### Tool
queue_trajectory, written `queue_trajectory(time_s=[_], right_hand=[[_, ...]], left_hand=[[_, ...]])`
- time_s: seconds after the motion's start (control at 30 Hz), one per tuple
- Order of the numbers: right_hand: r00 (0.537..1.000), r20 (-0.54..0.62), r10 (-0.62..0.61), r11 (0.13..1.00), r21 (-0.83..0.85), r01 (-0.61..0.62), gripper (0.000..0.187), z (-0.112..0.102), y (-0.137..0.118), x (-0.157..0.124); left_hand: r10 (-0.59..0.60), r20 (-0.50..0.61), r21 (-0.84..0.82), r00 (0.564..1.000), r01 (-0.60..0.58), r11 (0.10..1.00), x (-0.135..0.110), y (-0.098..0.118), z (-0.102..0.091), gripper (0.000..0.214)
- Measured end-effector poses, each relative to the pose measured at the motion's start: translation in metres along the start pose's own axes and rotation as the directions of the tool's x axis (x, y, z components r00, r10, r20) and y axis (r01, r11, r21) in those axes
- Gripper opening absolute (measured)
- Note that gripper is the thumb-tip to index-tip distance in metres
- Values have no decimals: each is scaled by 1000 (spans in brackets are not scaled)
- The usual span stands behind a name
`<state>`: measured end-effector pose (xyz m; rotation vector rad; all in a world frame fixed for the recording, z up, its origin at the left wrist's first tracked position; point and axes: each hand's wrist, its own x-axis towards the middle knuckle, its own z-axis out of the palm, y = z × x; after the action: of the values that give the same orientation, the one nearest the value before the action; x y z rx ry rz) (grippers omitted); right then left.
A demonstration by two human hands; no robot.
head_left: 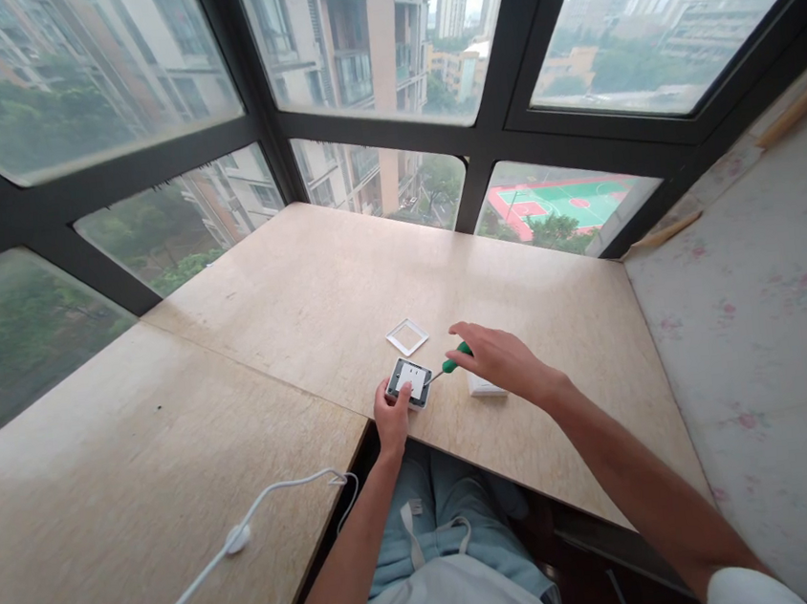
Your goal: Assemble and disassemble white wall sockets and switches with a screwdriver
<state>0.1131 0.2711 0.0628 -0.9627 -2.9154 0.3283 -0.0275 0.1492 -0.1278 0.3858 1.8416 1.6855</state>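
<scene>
My left hand (391,422) grips a wall socket (411,375) with a white face and dark grey border, its thumb pressed on the face. In my right hand (500,357) is a screwdriver (450,364) with a green handle. The screwdriver's thin metal shaft slants down to the left, and its tip is at the right side of the socket; whether it sits in a screw is too small to tell. Just beyond the socket lies a white square frame (407,337), flat on the stone top. A white box-shaped piece (485,386) rests below my right hand, partly hidden by it.
The beige stone counter (267,307) runs up to the dark-framed windows (385,121). A white cable (271,489) with a round white piece (238,538) crosses the left counter. A papered wall (762,351) bounds the right side. The counter's front edge is close to my body.
</scene>
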Motion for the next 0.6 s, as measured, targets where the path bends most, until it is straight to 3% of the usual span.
queue_trajectory(time_s=[0.07,0.13,0.2,0.27,0.33,0.37,0.43,0.5,0.57,0.6], right_hand=[[972,-65,-226,960,157,233,32,2,5,-5],[945,-101,-310,916,235,326,44,5,6,-7],[975,-81,-207,952,211,220,49,8,2,-6],[999,-37,1,997,80,2,39,9,-2,-2],[985,-17,172,983,-67,-173,31,7,-5,1],[980,-14,201,975,-100,-201,31,6,-5,2],[995,-13,103,994,-43,-103,23,3,-1,1],[991,-31,-128,984,121,131,20,1,6,-2],[948,-83,-307,915,249,318,38,3,11,-6],[939,-105,-328,899,269,344,46,5,12,-7]], left_hand=[[-4,-5,-12,1000,4,1000,0,-1,0,58],[-4,-8,-27,1000,4,1000,0,-1,0,59],[2,-9,-33,1000,-2,999,0,-1,0,59],[8,-5,-18,1000,-8,1000,0,-1,0,59],[11,-1,5,1000,-11,1000,0,0,0,59],[11,1,12,1000,-11,1000,0,0,0,59],[9,1,19,1000,-9,1000,0,0,0,60],[4,1,15,1000,-4,1000,0,1,0,60],[-6,4,3,1000,6,1000,0,1,1,61],[-9,4,-5,1000,9,1000,0,1,1,61]])
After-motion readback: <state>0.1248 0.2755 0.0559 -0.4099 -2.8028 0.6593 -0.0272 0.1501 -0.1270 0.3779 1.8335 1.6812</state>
